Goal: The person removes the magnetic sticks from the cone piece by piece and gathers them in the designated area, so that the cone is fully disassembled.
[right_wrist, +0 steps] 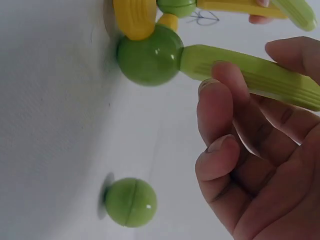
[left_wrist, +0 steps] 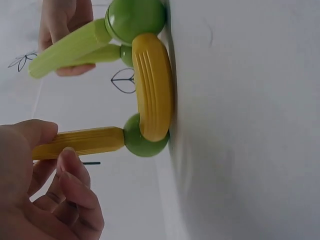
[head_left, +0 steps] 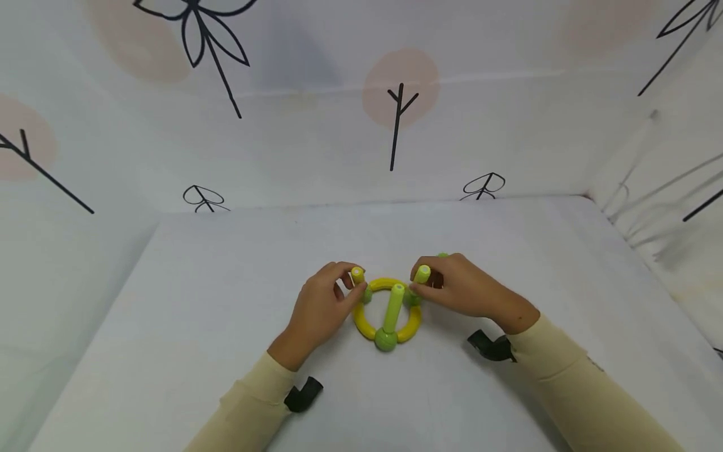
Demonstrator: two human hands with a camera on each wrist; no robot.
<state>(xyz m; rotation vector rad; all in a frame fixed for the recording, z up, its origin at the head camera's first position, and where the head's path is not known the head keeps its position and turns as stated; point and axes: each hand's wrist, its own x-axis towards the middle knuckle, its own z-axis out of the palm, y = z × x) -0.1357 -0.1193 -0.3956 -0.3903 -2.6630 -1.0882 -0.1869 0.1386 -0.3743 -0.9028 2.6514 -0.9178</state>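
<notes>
A ring of curved yellow pieces (head_left: 363, 324) joined by green balls (head_left: 386, 339) lies flat on the white surface. Three sticks rise from the balls. My left hand (head_left: 323, 306) pinches the yellow stick (left_wrist: 90, 141) on the ring's left side between thumb and fingers. On the right side, my right hand (head_left: 465, 287) holds a light green stick (right_wrist: 210, 62) the same way. The third stick (head_left: 393, 307), also light green, stands on the near ball with neither hand on it.
A loose green ball (right_wrist: 131, 202) rests on the surface beside my right hand, mostly hidden behind it in the head view. Black curved pieces (head_left: 304, 394) show at both sleeves. A white wall (head_left: 316, 150) with plant drawings stands behind.
</notes>
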